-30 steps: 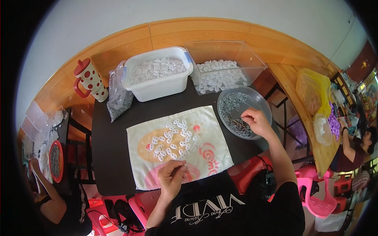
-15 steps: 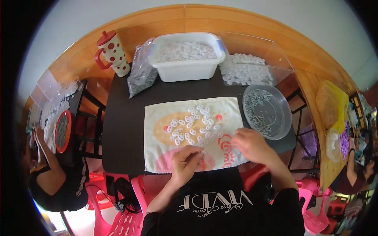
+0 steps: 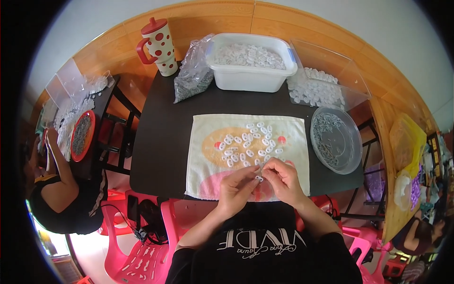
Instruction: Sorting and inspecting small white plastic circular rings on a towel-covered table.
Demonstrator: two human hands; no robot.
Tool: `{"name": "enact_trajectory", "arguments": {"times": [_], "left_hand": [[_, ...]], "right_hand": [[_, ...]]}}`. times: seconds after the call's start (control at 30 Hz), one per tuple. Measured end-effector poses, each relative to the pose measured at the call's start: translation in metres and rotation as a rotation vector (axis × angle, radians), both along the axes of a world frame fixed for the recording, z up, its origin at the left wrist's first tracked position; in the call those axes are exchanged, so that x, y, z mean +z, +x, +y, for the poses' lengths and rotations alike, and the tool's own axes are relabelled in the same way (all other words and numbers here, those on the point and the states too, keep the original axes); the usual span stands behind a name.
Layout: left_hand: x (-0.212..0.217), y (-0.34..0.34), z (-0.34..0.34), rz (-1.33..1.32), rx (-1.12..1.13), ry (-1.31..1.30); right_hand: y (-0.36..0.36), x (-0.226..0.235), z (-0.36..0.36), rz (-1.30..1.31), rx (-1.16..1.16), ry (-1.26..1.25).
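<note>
Both hands meet over the near edge of a cloth [image 3: 203,161] spread on the dark counter [image 3: 161,137]. The left hand [image 3: 235,188] and right hand [image 3: 283,179] pinch one small white piece [image 3: 259,178] between their fingertips. A loose scatter of white pieces [image 3: 248,144] lies on the cloth just beyond the hands. To the right stands a clear round bowl [image 3: 336,138] holding small grey parts. At the far edge sit a white tub [image 3: 250,78] filled with white pieces, a clear bag [image 3: 191,78] of grey parts, and a red-dotted cup [image 3: 159,47]. A second person [image 3: 61,189] sits at a neighbouring table on the left.
</note>
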State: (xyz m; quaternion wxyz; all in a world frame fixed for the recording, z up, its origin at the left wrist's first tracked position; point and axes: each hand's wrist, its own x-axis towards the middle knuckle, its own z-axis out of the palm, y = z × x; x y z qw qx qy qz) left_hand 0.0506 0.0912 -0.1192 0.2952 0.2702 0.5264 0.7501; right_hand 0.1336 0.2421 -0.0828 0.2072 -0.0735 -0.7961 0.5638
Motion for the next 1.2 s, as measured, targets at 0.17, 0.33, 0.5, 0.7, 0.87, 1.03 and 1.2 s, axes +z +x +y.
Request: {"name": "enact_trajectory", "arguments": {"times": [0.17, 0.33, 0.5, 0.7, 0.87, 1.03, 1.2], "left_hand": [[0.001, -0.002, -0.003, -0.001, -0.026, 0.001], [0.001, 0.000, -0.003, -0.043, -0.016, 0.033], [-0.003, 0.001, -0.002, -0.015, 0.030, 0.049], [-0.007, -0.001, -0.003, 0.154, 0.085, 0.008], [-0.004, 0.000, 0.000, 0.120, 0.081, 0.012], [-0.001, 0.001, -0.001, 0.053, 0.052, 0.015], [-0.001, 0.000, -0.002, 0.048, 0.031, 0.009]], "right_hand": [[-0.002, -0.004, -0.002, -0.025, 0.002, 0.043], [-0.004, -0.002, -0.006, -0.016, 0.001, 0.056], [-0.006, 0.001, -0.009, 0.035, 0.001, 0.168], [-0.005, -0.003, -0.010, 0.041, 0.009, 0.289], [-0.005, 0.002, 0.001, 0.037, 0.056, 0.194], [-0.008, 0.005, 0.001, 0.150, 0.015, 0.062], [-0.007, 0.005, 0.001, 0.158, 0.087, 0.254]]}}
